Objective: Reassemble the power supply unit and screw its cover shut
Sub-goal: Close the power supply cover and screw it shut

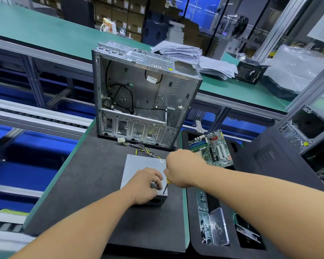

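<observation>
A grey power supply unit [138, 163] lies flat on the black mat [94, 184] with its cover on top. Its yellow and black cables [144, 149] trail toward the open case. My left hand [145, 186] rests on the unit's near right corner, fingers curled over the cover's edge. My right hand [181, 168] grips a screwdriver [166, 187] with a yellow handle. Its dark shaft points down at the near right corner of the cover, beside my left fingers. A round screw point [162, 161] shows at the far right corner.
An open, empty computer case [138, 98] stands upright behind the unit. A green motherboard [211, 146] lies in a black tray to the right. A clear box of screws [211, 228] sits at the near right. Paper stacks [195, 57] lie on the far green bench.
</observation>
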